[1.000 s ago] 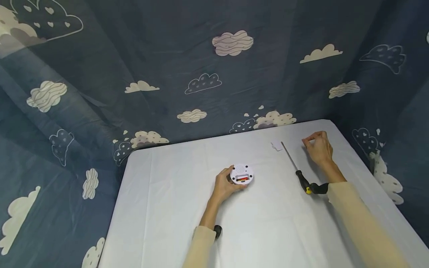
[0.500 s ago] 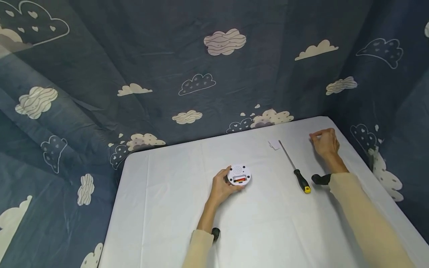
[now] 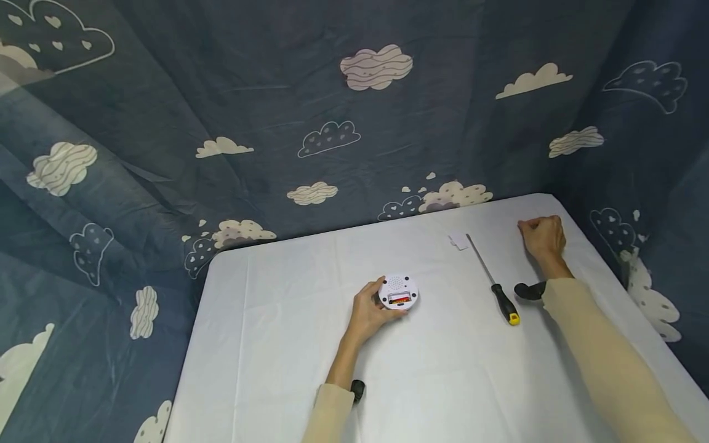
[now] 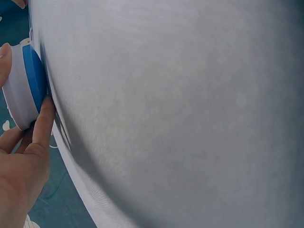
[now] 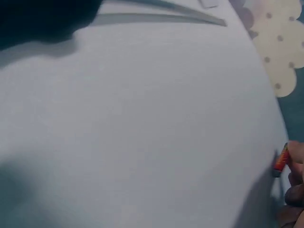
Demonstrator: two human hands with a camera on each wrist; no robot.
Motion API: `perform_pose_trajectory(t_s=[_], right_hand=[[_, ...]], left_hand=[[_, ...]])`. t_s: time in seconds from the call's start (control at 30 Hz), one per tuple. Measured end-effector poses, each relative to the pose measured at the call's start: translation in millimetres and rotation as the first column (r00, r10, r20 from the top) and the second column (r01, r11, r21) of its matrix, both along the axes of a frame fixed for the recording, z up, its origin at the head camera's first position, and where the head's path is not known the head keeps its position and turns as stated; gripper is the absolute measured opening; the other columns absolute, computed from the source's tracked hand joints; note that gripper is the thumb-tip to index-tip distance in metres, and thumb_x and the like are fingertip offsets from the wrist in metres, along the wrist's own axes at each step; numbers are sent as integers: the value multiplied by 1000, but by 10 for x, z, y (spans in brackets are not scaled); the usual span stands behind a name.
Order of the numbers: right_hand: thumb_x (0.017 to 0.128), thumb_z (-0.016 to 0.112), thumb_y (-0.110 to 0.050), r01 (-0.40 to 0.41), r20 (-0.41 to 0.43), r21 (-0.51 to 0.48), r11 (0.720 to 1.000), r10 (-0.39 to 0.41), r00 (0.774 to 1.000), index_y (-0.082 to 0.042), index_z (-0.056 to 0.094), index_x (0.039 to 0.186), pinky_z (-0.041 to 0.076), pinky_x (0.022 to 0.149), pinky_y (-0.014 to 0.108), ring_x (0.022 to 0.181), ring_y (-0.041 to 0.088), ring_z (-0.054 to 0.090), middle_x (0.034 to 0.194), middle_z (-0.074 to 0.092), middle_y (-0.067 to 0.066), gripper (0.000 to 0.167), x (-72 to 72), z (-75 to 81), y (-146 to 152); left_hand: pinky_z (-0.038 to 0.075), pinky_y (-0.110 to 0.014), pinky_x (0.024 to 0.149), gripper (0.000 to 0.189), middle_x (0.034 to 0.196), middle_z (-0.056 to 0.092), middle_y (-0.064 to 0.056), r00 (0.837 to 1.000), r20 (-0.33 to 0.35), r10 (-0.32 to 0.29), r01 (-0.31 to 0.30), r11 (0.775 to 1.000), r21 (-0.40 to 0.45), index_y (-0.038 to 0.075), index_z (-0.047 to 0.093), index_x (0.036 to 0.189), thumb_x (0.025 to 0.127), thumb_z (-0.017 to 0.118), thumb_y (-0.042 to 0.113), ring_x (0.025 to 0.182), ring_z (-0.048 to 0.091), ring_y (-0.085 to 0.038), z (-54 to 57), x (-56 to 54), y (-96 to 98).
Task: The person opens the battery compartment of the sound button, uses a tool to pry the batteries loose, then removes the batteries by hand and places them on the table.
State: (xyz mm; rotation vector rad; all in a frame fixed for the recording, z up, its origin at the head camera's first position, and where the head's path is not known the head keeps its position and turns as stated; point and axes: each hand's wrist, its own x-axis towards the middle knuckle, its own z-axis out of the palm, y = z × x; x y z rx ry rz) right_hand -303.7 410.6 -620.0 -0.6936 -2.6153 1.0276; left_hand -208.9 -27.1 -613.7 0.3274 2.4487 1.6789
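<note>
My left hand (image 3: 368, 312) grips a round white device (image 3: 397, 284) by its rim, thumb and fingers on opposite sides. Small dark feet and a speaker grille show on its upturned face, and a red battery (image 3: 399, 299) lies in the uncovered compartment. The left wrist view shows its blue underside (image 4: 35, 78) close to the table. Over at the far right of the table, my right hand (image 3: 544, 237) pinches a small red battery (image 5: 281, 160) with dark ends, visible in the right wrist view just above the white cloth.
A screwdriver (image 3: 504, 303) with a black and yellow handle lies between the two hands, shaft pointing away. By its tip is a small white cover (image 3: 459, 241). A dark cloud-print curtain (image 3: 266, 184) hangs behind the white table (image 3: 293, 344).
My right hand has shifted right, away from the screwdriver, and its fingers have turned downward. The left hand keeps holding the device in about the same place.
</note>
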Motion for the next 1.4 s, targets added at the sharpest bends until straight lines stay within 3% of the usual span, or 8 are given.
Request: perform_pose_trajectory(t_s=[0.6, 0.7, 0.8, 1.0, 1.07, 1.23, 1.3, 1.4], right_hand=[[102, 58, -36, 114, -73, -69, 991, -119, 990, 7, 70, 120, 35, 112, 60, 135, 46, 46, 145, 47, 27, 48, 64, 30, -43], [101, 61, -34, 121, -139, -121, 985, -138, 981, 2, 70, 128, 35, 113, 57, 136, 43, 46, 146, 45, 24, 45, 101, 116, -145], [99, 68, -29, 81, -263, -144, 986, -117, 958, -3, 71, 130, 41, 97, 36, 111, 22, 56, 123, 54, 10, 41, 176, 256, -360], [96, 76, -22, -220, -364, -95, 971, 172, 915, -7, 74, 126, 31, 64, 18, 78, 10, 41, 93, 52, 10, 34, 595, 460, -1136], [95, 77, -21, -380, -331, -86, 921, 333, 883, -8, 76, 125, 33, 61, 18, 77, 12, 40, 88, 51, 9, 32, 769, 447, -1444], [87, 84, -18, -668, -231, -95, 738, 636, 736, -8, 80, 113, 36, 58, 19, 69, 9, 40, 76, 49, 1, 29, 1077, 318, -2051], [83, 86, -17, -698, -206, -83, 711, 673, 710, -7, 81, 109, 34, 56, 19, 65, 7, 38, 74, 49, 1, 28, 1135, 279, -2180], [80, 88, -15, -685, -184, -50, 726, 668, 721, -7, 83, 104, 32, 54, 19, 63, 5, 36, 72, 50, 4, 25, 1152, 254, -2280]], left_hand=[[56, -20, 100, 98, 139, 63, -11, 999, -36, -9, 8, 999, -33, -2, 47, 152, 69, 98, 18, 131, 58, -19, 67, 3, -19], [56, -19, 99, 98, 140, 63, -11, 999, -38, -16, 15, 999, -32, -2, 47, 152, 70, 97, 17, 130, 58, -19, 72, -13, -36], [56, -20, 100, 98, 141, 62, -13, 999, -40, -32, 31, 999, -29, -2, 45, 153, 71, 96, 16, 131, 58, -20, 71, -35, -51], [55, -21, 103, 99, 144, 60, -13, 999, -10, -40, 39, 998, -47, -1, 42, 155, 73, 95, 17, 132, 58, -21, 49, -32, -63], [55, -22, 103, 99, 144, 59, -14, 999, -10, -35, 34, 998, -57, -1, 42, 155, 73, 95, 18, 131, 57, -21, 44, -24, -70], [56, -25, 103, 99, 144, 60, -14, 999, -37, -36, 32, 996, -83, -2, 43, 155, 74, 95, 22, 130, 58, -22, 37, -9, -75], [56, -25, 102, 99, 144, 60, -14, 998, -39, -45, 41, 995, -90, -2, 42, 155, 75, 94, 25, 128, 58, -21, 35, -2, -68], [56, -22, 101, 100, 144, 59, -14, 998, -32, -55, 52, 994, -97, -1, 41, 156, 75, 94, 27, 126, 59, -19, 35, 4, -59]])
